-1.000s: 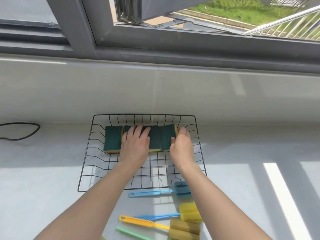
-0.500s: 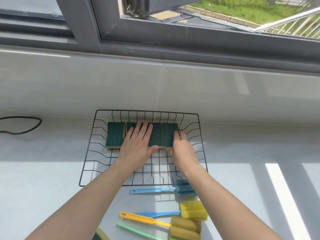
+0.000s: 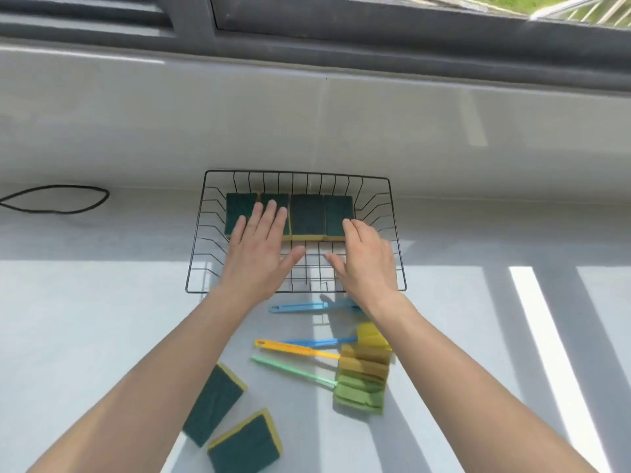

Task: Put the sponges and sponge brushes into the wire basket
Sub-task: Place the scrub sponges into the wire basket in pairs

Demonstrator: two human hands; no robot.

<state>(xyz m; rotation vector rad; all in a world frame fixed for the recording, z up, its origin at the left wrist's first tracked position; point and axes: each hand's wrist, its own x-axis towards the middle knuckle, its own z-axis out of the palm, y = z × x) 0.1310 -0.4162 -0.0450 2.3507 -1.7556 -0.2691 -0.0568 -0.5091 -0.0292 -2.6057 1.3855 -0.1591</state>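
Grey desk (image 3: 102, 319): 4 sponges (image 3: 307, 215) sat flush along wire basket (image 3: 397, 254) far side; both hands had pulled back, left hand (image 3: 256, 254) & right hand (image 3: 367, 261) fingers spread, empty. Brushes (image 3: 341, 356) stayed outside.

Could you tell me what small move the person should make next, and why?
Probably draw the left hand back to the nearer of the two loose sponges, since both hands are open and empty over the wire basket. Four sponges already lie in a row along its far side, while two sponges and four sponge brushes remain on the counter.
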